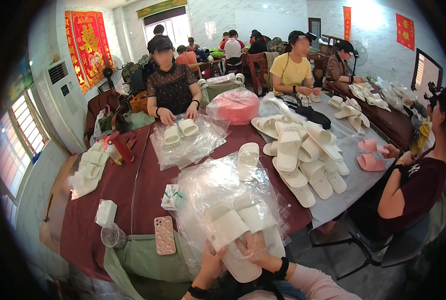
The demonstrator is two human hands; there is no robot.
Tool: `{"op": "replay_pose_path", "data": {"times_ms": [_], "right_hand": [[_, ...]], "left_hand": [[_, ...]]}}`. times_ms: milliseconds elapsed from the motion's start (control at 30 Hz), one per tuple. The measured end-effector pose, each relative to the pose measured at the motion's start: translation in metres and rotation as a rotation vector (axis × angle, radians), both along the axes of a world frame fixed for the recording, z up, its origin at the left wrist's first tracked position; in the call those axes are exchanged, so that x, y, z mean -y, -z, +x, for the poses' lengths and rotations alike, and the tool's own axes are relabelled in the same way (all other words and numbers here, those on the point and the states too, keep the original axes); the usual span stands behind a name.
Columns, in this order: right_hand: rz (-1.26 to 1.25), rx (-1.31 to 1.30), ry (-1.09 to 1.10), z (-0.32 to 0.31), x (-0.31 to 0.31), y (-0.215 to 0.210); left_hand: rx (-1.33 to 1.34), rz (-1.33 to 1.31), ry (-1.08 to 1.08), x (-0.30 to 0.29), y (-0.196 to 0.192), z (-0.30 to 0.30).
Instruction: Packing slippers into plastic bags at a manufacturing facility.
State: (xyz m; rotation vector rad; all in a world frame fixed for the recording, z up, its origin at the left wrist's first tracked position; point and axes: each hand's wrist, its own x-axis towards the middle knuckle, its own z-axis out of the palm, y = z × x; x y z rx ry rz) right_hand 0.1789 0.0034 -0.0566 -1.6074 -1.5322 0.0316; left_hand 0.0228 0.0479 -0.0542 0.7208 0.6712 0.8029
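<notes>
A pair of white slippers lies at the near edge of the table, on a stack of clear plastic bags [195, 187]. My left hand [213, 259] grips the outer edge of the left slipper [226, 221], thumb on top. On its inner side, my right hand [253, 247] has its fingers bent against the sole, partly behind the strap and clear plastic. The right slipper [251, 206] lies beside it under shiny film; whether it is fully inside a bag I cannot make out. Just beyond, a single white slipper [248, 162] rests on the bags.
A heap of white slippers [308, 155] stands at right. Left are a patterned phone [165, 235], a small box [172, 197], a tissue pack [106, 212] and a red bottle [120, 146]. Co-workers sit around; one across handles white slippers [179, 131], one at right pink slippers [370, 161].
</notes>
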Motion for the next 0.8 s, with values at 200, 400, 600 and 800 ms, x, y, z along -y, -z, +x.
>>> {"op": "replay_pose_path", "data": {"times_ms": [200,400,600,800], "right_hand": [[-0.017,0.318,0.108,0.004,-0.020,0.006],[-0.250,0.077,0.195,0.001,-0.019,-0.020],[-0.124,0.126,0.396,0.006,-0.029,-0.013],[-0.355,0.170,0.310,0.013,-0.029,-0.022]], "left_hand": [[-0.121,-0.091,0.169,0.015,0.025,-0.004],[-0.135,-0.091,0.027,0.013,0.021,-0.003],[-0.139,-0.032,0.033,0.018,0.024,-0.002],[-0.284,0.007,0.148,0.022,0.031,-0.004]]}}
